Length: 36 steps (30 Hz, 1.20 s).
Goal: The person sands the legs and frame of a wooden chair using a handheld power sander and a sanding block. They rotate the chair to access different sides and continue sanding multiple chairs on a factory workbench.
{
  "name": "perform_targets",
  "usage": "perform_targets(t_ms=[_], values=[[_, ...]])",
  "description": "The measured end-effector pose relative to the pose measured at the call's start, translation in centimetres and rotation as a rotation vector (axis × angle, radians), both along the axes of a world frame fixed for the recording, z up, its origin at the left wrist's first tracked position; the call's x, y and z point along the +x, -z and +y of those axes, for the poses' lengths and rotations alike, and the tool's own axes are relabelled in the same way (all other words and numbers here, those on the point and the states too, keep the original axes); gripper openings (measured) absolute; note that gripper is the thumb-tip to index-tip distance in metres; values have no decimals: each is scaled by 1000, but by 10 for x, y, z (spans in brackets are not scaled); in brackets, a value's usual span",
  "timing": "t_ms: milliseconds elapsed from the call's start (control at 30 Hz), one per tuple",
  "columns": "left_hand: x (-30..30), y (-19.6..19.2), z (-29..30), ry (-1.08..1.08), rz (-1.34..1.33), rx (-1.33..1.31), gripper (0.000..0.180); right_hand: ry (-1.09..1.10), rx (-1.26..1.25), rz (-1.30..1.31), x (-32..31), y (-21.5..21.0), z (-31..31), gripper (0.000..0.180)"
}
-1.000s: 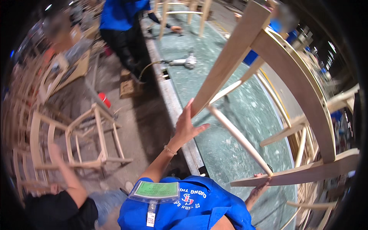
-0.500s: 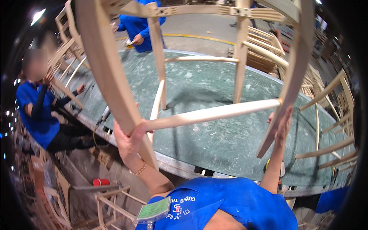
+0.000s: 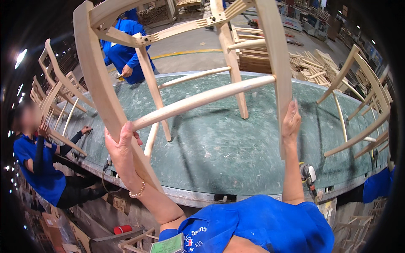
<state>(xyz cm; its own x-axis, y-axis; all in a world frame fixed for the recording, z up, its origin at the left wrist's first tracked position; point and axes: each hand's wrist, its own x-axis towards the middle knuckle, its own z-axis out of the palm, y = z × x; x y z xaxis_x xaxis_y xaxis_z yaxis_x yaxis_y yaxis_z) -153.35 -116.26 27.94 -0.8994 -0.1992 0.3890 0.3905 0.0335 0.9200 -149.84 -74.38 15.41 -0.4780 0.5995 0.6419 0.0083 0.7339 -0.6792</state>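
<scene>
A bare wooden chair frame point(image 3: 202, 98) stands in front of me above the green-topped workbench point(image 3: 202, 164), its legs joined by round rungs. My left hand point(image 3: 122, 149) is wrapped round its near left leg, just under the end of the nearest rung, with the thumb beside the joint. Around the lower part of the near right leg, my right hand point(image 3: 291, 122) is closed, its fingers partly hidden behind the wood. Dark fasteners show on the slotted corner braces at the top. Whether every leg touches the bench I cannot tell.
A power sander point(image 3: 309, 176) lies at the bench's near edge, by my right forearm. More chair frames stand at right point(image 3: 363, 97) and left point(image 3: 63, 84). A co-worker in blue point(image 3: 40, 166) is at the left; another point(image 3: 126, 55) is across the bench. Wood pieces point(image 3: 310, 65) are piled beyond.
The chair frame has shifted left and tilted in view, with both hands still on its near legs. My view has turned too, bringing the sander and wood pile into clearer sight.
</scene>
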Motion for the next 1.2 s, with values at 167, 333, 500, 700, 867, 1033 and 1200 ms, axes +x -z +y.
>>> perform_targets(t_ms=[167,333,500,700,867,1033,1200], values=[[-8,-8,4,-31,-5,-64,37,15,49,-63,64,73,-8,48],[-16,-12,10,-58,-25,-92,37,-157,-473,-177,133,158,7,66],[-22,-15,8,-71,-38,-101,43,-92,-806,-9,146,160,-3,74],[-30,-15,9,-56,-42,-99,46,-65,-453,35,116,100,19,63],[-27,-14,4,-75,-49,-107,46,-43,58,13,70,48,-5,45],[-25,-12,5,-66,-42,-79,46,-12,283,111,-7,-8,-10,44],[-21,-11,9,-80,-33,-59,44,100,475,150,-77,-85,-5,46]])
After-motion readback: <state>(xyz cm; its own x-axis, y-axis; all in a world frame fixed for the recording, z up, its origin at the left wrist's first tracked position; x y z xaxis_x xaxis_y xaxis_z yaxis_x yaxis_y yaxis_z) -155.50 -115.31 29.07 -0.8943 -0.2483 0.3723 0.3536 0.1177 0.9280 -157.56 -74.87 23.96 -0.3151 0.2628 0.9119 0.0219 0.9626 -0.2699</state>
